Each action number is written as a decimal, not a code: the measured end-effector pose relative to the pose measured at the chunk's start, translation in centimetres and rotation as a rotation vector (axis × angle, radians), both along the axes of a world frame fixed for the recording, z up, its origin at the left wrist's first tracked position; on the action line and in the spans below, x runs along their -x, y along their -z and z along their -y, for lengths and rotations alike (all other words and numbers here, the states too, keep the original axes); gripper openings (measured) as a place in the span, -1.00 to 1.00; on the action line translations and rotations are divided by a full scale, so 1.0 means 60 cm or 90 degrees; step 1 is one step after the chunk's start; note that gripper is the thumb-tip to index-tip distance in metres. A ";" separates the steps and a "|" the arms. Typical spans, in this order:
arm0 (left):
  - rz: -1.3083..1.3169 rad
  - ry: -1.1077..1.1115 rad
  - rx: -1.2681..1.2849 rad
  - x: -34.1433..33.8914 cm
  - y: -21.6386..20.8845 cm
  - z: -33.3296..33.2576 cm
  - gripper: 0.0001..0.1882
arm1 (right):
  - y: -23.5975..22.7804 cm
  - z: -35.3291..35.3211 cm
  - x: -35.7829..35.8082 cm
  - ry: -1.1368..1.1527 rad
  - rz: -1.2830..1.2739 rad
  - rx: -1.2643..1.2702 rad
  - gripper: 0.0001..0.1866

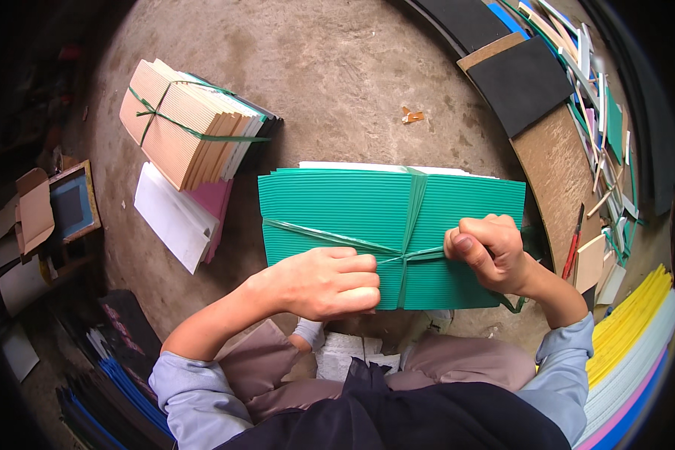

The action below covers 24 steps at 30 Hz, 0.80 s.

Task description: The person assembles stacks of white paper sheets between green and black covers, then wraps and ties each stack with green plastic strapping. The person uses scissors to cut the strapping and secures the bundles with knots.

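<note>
A stack of ribbed green sheets [330,196] lies right in front of me, with white edges showing at its far side. Green plastic twine [415,196] runs round it both ways and crosses at a knot near the middle. My left hand [324,283] is closed on the twine just left of the knot, knuckles up over the sheets. On the other side, my right hand [489,251] makes a fist round another end of the twine. The strands between the two fists look taut. A loose tail hangs below my right hand.
At the far left stands a twine-tied bundle of tan ribbed sheets [184,120], with white sheets [174,214] beside it. A board with a black sheet [519,84], offcuts and a red-handled cutter [574,244] lie right. Yellow sheets [630,330] are stacked near right.
</note>
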<state>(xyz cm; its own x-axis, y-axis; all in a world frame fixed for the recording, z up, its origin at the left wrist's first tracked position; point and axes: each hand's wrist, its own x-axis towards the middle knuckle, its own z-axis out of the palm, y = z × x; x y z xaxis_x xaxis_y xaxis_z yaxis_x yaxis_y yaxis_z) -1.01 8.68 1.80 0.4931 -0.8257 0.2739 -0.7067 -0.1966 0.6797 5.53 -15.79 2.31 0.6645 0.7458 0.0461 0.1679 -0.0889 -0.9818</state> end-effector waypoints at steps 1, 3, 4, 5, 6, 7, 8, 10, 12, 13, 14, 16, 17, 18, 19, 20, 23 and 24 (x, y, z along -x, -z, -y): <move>-0.003 -0.003 0.005 0.001 0.002 -0.002 -0.79 | 0.003 0.000 -0.001 -0.005 -0.003 -0.010 -0.71; -0.005 -0.011 0.008 0.004 0.003 -0.003 -0.76 | 0.007 -0.001 0.002 -0.015 -0.007 -0.030 -0.71; -0.002 -0.015 0.008 0.004 0.001 -0.001 -0.74 | 0.006 0.000 0.003 -0.013 -0.011 -0.027 -0.70; 0.002 -0.019 0.007 0.005 0.000 0.001 -0.73 | 0.006 -0.001 0.006 -0.010 -0.015 -0.025 -0.70; 0.001 -0.021 0.009 0.007 0.000 0.003 -0.72 | 0.006 0.000 0.010 -0.009 -0.018 -0.022 -0.70; 0.003 -0.024 0.010 0.007 0.000 0.005 -0.71 | 0.005 0.001 0.012 0.000 -0.014 -0.012 -0.70; 0.005 -0.026 0.010 0.009 0.000 0.006 -0.70 | 0.007 0.002 0.014 0.009 -0.011 -0.002 -0.69; 0.002 -0.040 0.010 0.011 0.004 0.008 -0.69 | 0.017 -0.002 0.023 0.034 -0.010 -0.003 -0.67; -0.001 -0.064 0.001 0.017 -0.003 0.010 -0.71 | 0.016 -0.009 0.030 0.069 0.002 -0.022 -0.65; -0.012 -0.077 -0.001 0.018 -0.005 0.007 -0.75 | 0.011 -0.009 0.032 0.062 -0.069 -0.016 -0.63; -0.036 -0.115 -0.034 0.023 -0.012 0.007 -0.79 | 0.003 -0.011 0.033 0.075 -0.127 -0.049 -0.62; -0.110 -0.148 -0.090 0.028 -0.025 0.011 -0.84 | -0.010 -0.016 0.037 0.094 -0.240 -0.117 -0.60; -0.125 -0.167 -0.062 0.031 -0.026 0.014 -0.85 | -0.013 -0.016 0.036 0.093 -0.196 -0.080 -0.63; -0.141 -0.185 -0.034 0.034 -0.028 0.018 -0.86 | -0.019 -0.015 0.039 0.106 -0.043 -0.037 -0.66; -0.153 -0.206 -0.001 0.038 -0.028 0.018 -0.87 | -0.034 -0.021 0.042 0.118 0.112 0.008 -0.68; -0.047 -0.260 -0.006 0.044 -0.035 0.021 -0.86 | -0.051 -0.021 0.050 0.134 0.267 0.059 -0.69; 0.079 -0.411 -0.050 0.054 -0.043 0.017 -0.83 | -0.074 -0.015 0.067 0.260 0.159 0.118 -0.68; 0.092 -0.444 -0.092 0.053 -0.045 0.007 -0.81 | -0.083 -0.014 0.073 0.304 0.046 0.123 -0.66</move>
